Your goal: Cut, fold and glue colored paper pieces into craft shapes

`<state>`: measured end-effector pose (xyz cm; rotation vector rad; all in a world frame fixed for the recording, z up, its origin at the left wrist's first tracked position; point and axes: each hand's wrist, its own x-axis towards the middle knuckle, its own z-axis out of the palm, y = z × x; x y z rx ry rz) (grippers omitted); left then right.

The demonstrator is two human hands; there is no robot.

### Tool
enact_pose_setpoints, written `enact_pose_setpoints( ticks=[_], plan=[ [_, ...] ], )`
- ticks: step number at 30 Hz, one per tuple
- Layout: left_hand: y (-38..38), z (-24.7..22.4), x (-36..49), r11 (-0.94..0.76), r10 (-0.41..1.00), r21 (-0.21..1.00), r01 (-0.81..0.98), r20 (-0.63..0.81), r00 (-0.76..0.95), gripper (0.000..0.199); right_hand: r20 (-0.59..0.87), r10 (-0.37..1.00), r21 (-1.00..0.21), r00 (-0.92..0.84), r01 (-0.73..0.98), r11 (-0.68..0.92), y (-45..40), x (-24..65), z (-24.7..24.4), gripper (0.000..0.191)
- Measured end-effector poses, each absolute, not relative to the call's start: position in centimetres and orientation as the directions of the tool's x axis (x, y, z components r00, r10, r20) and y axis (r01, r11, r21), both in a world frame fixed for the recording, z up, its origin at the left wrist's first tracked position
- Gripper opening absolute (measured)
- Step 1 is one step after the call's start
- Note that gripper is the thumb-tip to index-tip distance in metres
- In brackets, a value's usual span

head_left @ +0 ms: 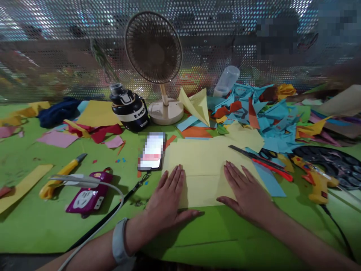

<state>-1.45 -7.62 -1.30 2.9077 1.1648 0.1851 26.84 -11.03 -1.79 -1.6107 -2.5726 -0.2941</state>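
Observation:
A pale yellow paper sheet (203, 188) with a crosswise crease lies on the green table in front of me. On its left edge rests my left hand (169, 199), palm down, fingers stretched out and thumb pointing right over the green surface. My right hand (244, 190) lies flat on the sheet's right part, its fingers spread and thumb reaching inward. Neither hand grips anything. Just beyond my right hand, a utility knife (245, 152) and red-handled scissors (278, 171) lie across the papers.
A phone (152, 152), purple power bank (91, 194), white cable (118, 190) and yellow cutter (63, 175) lie left. Behind stand a bottle (131, 109) and fan (166, 113). Scraps of blue paper (278, 120), a glue gun (320, 180) and a black tray (332, 160) sit right.

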Motion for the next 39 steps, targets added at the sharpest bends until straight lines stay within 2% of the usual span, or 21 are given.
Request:
enact_pose_setpoints(
  ticks=[5,10,12,15,22,31,36,39],
  plan=[
    [-7.9,-0.8,-2.1,-0.693,0.719,0.034,0.72,0.107,0.687,0.1,0.188,0.873,0.131,-0.45,0.893,0.432,-11.1,27.3,-1.8,0.093],
    [-8.1,1.0,2.6,-0.61,0.781,0.02,0.792,0.184,0.596,0.103,0.181,0.866,0.195,-0.466,0.88,0.432,-11.0,27.2,-2.2,0.087],
    [-8.1,1.5,5.8,-0.707,0.704,0.081,0.703,0.181,0.687,0.099,0.179,0.866,0.211,-0.467,0.878,0.43,-11.0,27.4,-2.8,0.078],
    [-7.9,1.5,9.4,-0.765,0.643,0.192,0.615,0.152,0.751,0.112,0.174,0.865,0.218,-0.47,0.875,0.432,-10.8,27.9,-4.1,0.068],
    [-7.4,0.2,9.4,-0.73,0.656,0.299,0.614,0.056,0.753,0.126,0.239,0.831,0.218,-0.502,0.862,0.458,-10.8,28.3,-4.2,0.07],
    [-8.3,-0.7,5.0,-0.673,0.733,0.192,0.714,0.044,0.679,0.133,0.187,0.886,0.117,-0.424,0.905,0.408,-11.3,26.8,-1.7,0.087],
    [-8.6,-2.0,0.9,-0.634,0.769,0.081,0.769,0.173,0.616,0.127,0.144,0.898,0.088,-0.415,0.909,0.406,-11.2,26.9,-1.3,0.087],
    [-8.4,-2.1,-0.8,-0.635,0.763,0.045,0.771,0.19,0.617,0.122,0.122,0.906,0.062,-0.406,0.914,0.401,-10.8,27.2,-1.0,0.082]
  ],
)
